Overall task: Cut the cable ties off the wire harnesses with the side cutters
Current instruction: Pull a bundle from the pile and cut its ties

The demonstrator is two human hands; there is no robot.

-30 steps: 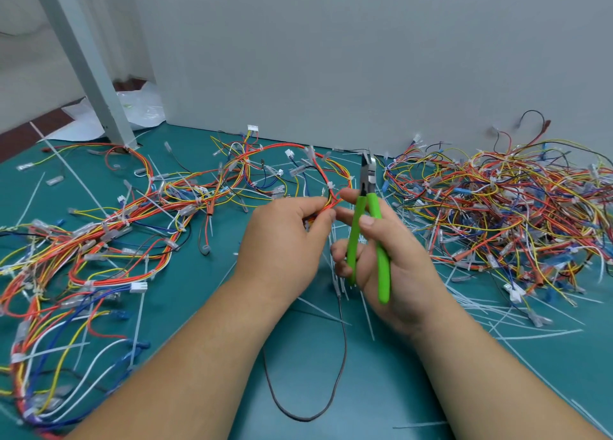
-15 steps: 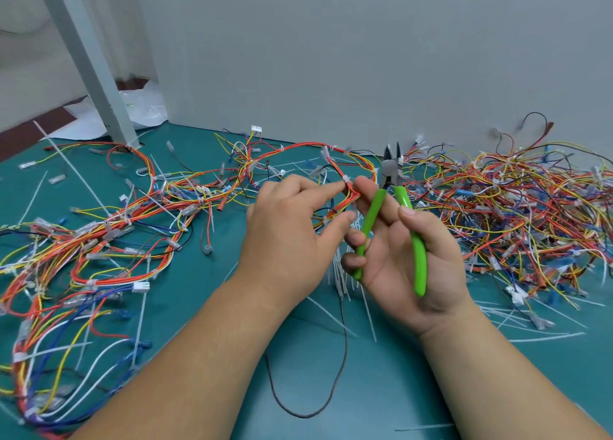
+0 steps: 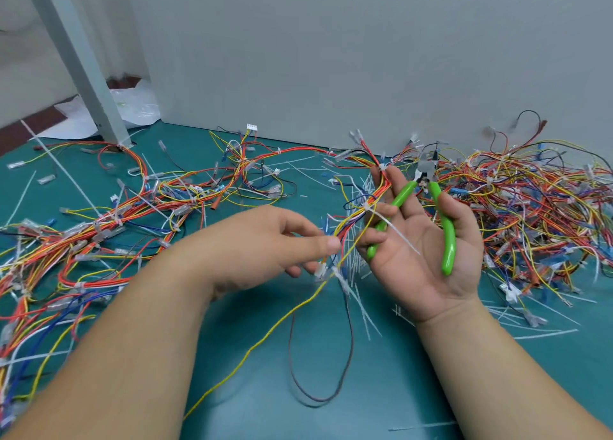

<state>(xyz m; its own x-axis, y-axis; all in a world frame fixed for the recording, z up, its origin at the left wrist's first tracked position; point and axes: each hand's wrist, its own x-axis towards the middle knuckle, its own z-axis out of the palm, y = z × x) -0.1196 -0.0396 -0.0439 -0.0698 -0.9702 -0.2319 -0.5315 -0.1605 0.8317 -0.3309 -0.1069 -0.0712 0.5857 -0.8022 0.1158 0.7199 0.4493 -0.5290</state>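
My right hand (image 3: 418, 268) lies palm up and holds the green-handled side cutters (image 3: 448, 240), thumb over one handle and fingers curled round the other. The handles are spread and the jaws point away at the far pile. The same fingers hold a bundle of red, orange and yellow wires, the wire harness (image 3: 375, 192). A white cable tie (image 3: 399, 235) wraps that bundle, and its tail lies across my palm. My left hand (image 3: 258, 247) is just left of it and pinches the harness wires at thumb and fingertips; motion blur hides the exact hold.
A dense pile of harnesses (image 3: 530, 207) fills the right side of the green mat (image 3: 232, 356). More harnesses (image 3: 99, 224) spread across the left. Cut tie pieces (image 3: 365, 310) litter the middle. A grey post (image 3: 83, 68) and a wall stand behind.
My right hand has opened out palm up and the cutter handles have spread wider. My left hand has slid down and left along the harness, away from the right hand.
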